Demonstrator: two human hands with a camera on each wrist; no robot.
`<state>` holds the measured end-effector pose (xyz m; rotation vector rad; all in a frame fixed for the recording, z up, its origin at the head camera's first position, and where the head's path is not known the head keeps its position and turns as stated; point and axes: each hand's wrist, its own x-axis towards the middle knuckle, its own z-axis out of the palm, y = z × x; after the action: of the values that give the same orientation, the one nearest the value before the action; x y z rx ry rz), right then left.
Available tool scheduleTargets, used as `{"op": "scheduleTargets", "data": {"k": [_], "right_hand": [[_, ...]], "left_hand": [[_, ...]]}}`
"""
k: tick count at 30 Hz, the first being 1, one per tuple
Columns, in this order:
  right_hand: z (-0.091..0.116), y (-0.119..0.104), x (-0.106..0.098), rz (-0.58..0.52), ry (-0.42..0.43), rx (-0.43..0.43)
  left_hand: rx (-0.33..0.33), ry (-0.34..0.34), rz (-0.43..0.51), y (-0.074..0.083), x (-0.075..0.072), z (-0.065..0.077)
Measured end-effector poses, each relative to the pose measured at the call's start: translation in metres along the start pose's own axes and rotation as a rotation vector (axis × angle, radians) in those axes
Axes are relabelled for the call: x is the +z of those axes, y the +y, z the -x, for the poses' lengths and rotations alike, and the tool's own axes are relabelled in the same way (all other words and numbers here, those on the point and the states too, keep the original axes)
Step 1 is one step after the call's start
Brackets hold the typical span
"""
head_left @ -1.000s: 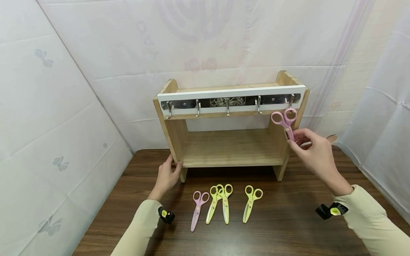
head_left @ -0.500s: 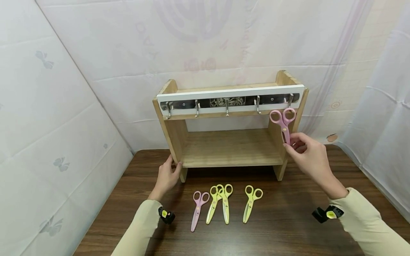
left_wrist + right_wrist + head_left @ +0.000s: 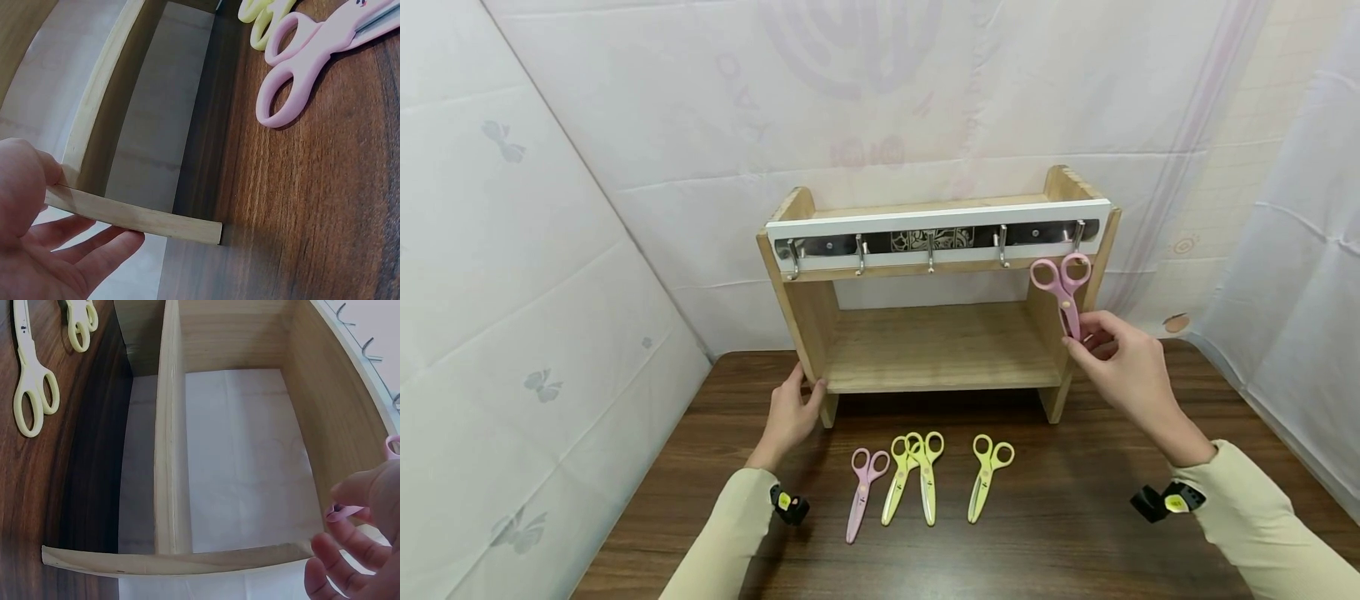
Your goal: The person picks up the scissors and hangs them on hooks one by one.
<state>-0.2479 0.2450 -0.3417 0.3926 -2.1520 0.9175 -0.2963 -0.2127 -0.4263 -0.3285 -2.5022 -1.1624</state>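
My right hand point(image 3: 1126, 367) pinches pink scissors point(image 3: 1066, 304) by the blade end, handle rings upward. The right ring overlaps the lower end of the rightmost hook point(image 3: 1078, 237); whether it hangs on the hook I cannot tell. In the right wrist view only the pink blade tip point(image 3: 342, 514) and part of a ring show past the fingers. My left hand point(image 3: 792, 410) grips the lower left side panel of the wooden shelf point(image 3: 940, 337), thumb on the front and fingers around the outside. The left wrist view shows those fingers point(image 3: 100, 250) against the panel's edge.
On the dark wooden table point(image 3: 1060, 533) lie more pink scissors point(image 3: 862, 493), two overlapping yellow scissors point(image 3: 928, 479), and another yellow pair point(image 3: 985, 477) to their right. A white rail point(image 3: 940, 218) with several metal hooks runs along the shelf's top front. Fabric walls stand behind and beside.
My right hand has shifted slightly left and down with the pink scissors, which stand a little more upright; over the last half second it hardly moved. The left hand stays on the shelf.
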Motion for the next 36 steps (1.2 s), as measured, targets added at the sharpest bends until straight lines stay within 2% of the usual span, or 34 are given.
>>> {"op": "scheduleTargets", "data": {"k": [9,17,23,31,36], "right_hand": [[0.008,0.001,-0.007,0.078,-0.073,0.031],[0.049,0.005,-0.007,0.164,-0.153,0.092],[0.076,-0.002,0.010,0.188,-0.345,0.110],[0.096,-0.013,0.038,0.168,-0.618,0.177],[0.108,-0.022,0.055,0.188,-0.727,0.228]], "left_hand": [[0.007,0.006,0.002,-0.002,0.001,0.000],[0.027,0.014,-0.026,-0.004,0.003,0.001],[0.012,0.026,-0.029,-0.002,0.002,0.000],[-0.040,0.006,0.027,-0.003,0.004,0.001],[-0.049,0.011,0.036,-0.004,0.005,0.001]]}}
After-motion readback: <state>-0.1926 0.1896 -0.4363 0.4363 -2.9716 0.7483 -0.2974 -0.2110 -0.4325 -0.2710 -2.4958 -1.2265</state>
